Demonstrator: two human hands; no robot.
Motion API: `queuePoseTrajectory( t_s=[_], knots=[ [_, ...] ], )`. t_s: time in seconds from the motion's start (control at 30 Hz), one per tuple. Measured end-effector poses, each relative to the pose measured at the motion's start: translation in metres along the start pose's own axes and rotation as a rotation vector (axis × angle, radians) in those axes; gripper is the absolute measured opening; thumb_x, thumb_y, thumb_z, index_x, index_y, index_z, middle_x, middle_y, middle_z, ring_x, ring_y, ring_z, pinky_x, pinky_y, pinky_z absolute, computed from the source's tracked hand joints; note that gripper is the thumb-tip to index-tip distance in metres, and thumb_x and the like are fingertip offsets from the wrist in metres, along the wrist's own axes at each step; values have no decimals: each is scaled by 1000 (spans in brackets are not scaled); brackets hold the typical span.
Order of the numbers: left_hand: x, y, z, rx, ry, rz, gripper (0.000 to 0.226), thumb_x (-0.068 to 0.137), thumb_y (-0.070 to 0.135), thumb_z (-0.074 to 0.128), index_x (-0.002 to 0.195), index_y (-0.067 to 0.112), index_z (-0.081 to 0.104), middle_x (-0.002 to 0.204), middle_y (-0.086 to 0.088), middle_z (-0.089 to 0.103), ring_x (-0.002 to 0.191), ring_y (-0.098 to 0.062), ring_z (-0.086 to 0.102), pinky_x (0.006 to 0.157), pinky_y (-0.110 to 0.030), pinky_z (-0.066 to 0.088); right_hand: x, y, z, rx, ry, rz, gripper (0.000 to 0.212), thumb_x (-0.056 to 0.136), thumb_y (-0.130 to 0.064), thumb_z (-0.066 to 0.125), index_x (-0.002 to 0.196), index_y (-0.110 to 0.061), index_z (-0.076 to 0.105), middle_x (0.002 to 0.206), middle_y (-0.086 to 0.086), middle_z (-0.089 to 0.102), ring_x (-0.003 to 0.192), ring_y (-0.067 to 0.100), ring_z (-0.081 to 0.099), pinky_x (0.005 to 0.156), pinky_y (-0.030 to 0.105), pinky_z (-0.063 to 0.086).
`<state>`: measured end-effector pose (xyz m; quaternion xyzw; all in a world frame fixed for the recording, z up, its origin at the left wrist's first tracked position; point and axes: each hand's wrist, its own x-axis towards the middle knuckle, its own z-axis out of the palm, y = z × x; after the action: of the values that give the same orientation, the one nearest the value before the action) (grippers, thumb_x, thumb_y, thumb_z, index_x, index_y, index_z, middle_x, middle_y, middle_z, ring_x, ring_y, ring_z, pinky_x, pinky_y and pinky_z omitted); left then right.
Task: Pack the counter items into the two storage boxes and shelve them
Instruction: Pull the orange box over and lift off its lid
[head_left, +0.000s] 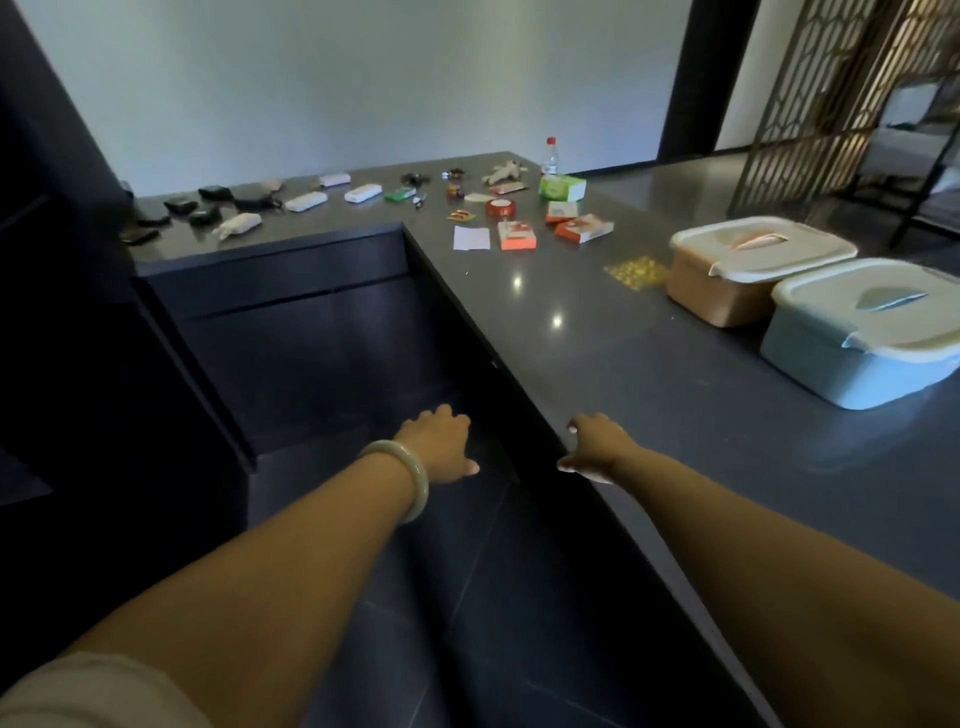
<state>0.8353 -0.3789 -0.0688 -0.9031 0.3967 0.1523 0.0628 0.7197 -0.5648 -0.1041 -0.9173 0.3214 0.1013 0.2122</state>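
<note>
Left hand (441, 441) and right hand (597, 447) empty, loosely curled, blue box (831, 364) cropped at right, dark items (205, 213) indistinct

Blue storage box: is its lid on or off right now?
On. The white lid sits flat across the blue storage box, covering its rim on all visible sides. Contents cannot be told.

Dark L-shaped counter (649, 374): brown box (727, 291), blue box (831, 364), scattered small items (467, 208).
</note>
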Motion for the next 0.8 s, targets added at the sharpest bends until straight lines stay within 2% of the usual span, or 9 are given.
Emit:
queuePoseTrajectory(
  t_s=[0.23,0.37,0.6,0.8],
  knots=[
    [124,7,-48,58,-4,130,61,94,43,54,143,11,35,139,-11,37,124,-33,41,100,-45,37,105,22,-38,-16,5,97,69,86,-37,71,140,-7,42,142,17,43,127,36,46,104,42,43],
    [203,13,-65,124,-1,249,59,94,45,54,140,11,40,136,-10,41,121,-32,44,101,-45,39,156,36,-51,-27,10,167,62,90,-39,65,140,-8,42,141,17,41,128,37,43,105,44,41],
    [323,24,-92,286,31,524,55,95,44,52,138,11,42,138,-11,39,124,-33,42,102,-45,36,214,54,-78,-14,82,435,49,99,-38,50,138,-9,43,141,16,36,128,37,39,103,47,41],
    [399,58,-129,355,64,737,52,93,46,54,131,11,47,135,-11,40,125,-34,42,101,-46,36,225,81,-109,92,145,695,48,97,-43,49,132,-11,49,135,14,41,121,36,45,98,47,46]
  ],
)
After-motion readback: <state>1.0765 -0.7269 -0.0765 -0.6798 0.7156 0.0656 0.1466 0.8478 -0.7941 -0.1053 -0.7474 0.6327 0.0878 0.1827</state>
